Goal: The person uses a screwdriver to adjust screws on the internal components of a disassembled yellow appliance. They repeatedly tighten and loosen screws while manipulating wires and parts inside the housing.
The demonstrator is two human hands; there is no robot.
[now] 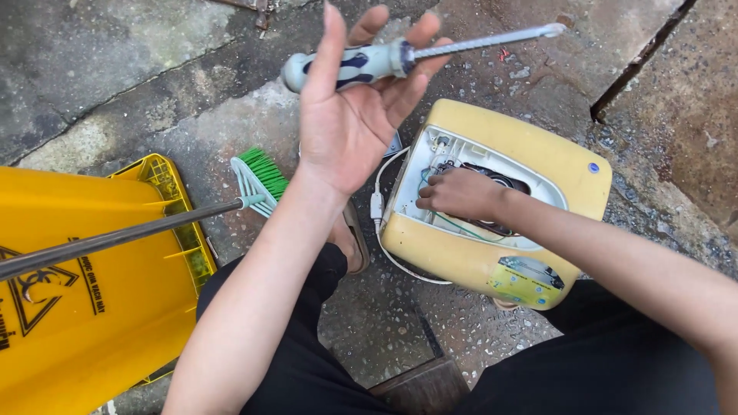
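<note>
The head camera looks down on a person squatting over a wet, speckled concrete floor [400, 323]. The left hand [350, 115] is raised palm-up with its fingers spread loosely, and a screwdriver [415, 52] with a grey and dark blue handle lies across the fingertips rather than sitting in a firm grip; its metal shaft points up and to the right. The right hand [461, 192] reaches into the open back of a yellow appliance casing [538, 150] that stands on the floor between the knees, its fingers curled down among the inner parts, close to a green wire [461, 227] and a dark round component; whether it pinches anything cannot be told, since the fingertips are hidden. A white cord [380, 192] loops out of the casing's left side. To the left stands a yellow bin [84, 307], with the metal pole and green bristles of a broom [257, 180] resting across it. As I judge it, the loosely balanced screwdriver could roll off the open fingers and drop onto the casing or the floor, the more so if the skin is damp. The fingers inside the housing might also snag or tug the thin wires, and the damp floor around an opened electrical device looks a hazard.
</note>
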